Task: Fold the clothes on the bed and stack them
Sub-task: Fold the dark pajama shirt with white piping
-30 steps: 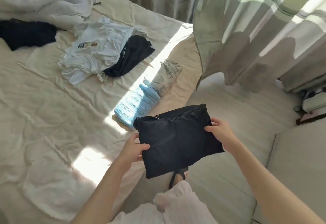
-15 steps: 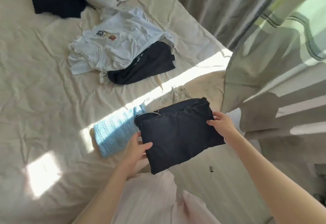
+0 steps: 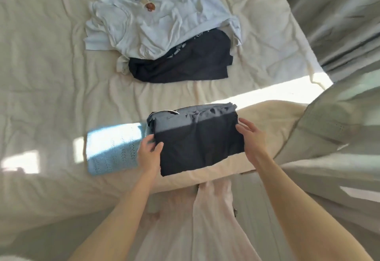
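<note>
Your left hand pinches the left edge of the folded black garment, thumb on top. Your right hand lies against the right edge, fingers near straight; no clamp there that I can see. The garment sits at the near edge of the bed, its left side partly over the folded light-blue knit.

Risks, as I judge them: so close to the edge, the bundle could slide to the floor if you let go carelessly; off-centre on the knit, it could tip and unfold.

Surface: wrinkled cream bedding, soft, with a bright sun strip across it. Further up lie an unfolded white shirt and a dark garment partly under it. Curtains hang on the right.
</note>
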Available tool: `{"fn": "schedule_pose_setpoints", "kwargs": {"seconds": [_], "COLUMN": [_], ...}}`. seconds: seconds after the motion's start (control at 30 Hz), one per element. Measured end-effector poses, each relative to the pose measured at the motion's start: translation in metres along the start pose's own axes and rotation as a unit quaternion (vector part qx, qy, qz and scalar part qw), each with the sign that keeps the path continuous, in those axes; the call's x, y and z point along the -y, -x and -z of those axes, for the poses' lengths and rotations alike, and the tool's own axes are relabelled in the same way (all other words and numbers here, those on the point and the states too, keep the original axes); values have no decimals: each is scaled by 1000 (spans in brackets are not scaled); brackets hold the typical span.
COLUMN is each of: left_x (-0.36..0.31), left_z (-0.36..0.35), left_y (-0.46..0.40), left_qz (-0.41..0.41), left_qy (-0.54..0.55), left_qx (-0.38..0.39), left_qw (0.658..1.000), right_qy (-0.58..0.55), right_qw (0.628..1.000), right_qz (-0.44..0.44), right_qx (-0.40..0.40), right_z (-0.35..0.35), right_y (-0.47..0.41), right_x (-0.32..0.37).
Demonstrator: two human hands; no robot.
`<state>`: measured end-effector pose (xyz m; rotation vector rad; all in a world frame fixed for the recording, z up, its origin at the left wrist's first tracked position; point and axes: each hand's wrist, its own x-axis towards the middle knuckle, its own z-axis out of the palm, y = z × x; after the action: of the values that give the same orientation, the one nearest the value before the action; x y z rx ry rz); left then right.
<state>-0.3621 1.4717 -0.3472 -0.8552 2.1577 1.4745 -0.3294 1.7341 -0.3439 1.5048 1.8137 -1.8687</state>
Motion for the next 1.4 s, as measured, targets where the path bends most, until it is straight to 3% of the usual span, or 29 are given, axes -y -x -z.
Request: {"fn": "schedule_pose_setpoints", "kwargs": {"seconds": [0.23,0.4,0.53,0.7,0.87,1.0,1.07,1.27,1.4], "left_x": [6,9,9,-8,-40,-34,-22,32,80], "left_z": [-18,-17,4,48,102,146,160,272,374], "left_y": [-5,5,42,96,140,167,174,177,167], "left_qz": [-62,-42,-55,-154,-289,-320,-324,-252,-254], "left_qy": [53,-93,-169,-291,-383,-369,-379,-270,-288], "left_qx": [-91,-28,40,27,-57,-103,-108,-144,-141], "left_qw": [992,994,983,944,875,866,860,918,912], "right_qy": [-21,30,167,358,457,508,533,554,549], "right_qw": [998,993,976,888,736,650,644,610,619], "right_qz": [10,-17,71,244,479,550,528,534,525], "right_qx": [60,109,124,155,143,129,150,190,198], "right_z": [5,8,21,33,4,-35,-48,-143,-225], "right_y": [-23,-19,13,78,151,211,230,308,374], "right_x": [-11,-17,-11,20,81,91,81,33,-13]}}
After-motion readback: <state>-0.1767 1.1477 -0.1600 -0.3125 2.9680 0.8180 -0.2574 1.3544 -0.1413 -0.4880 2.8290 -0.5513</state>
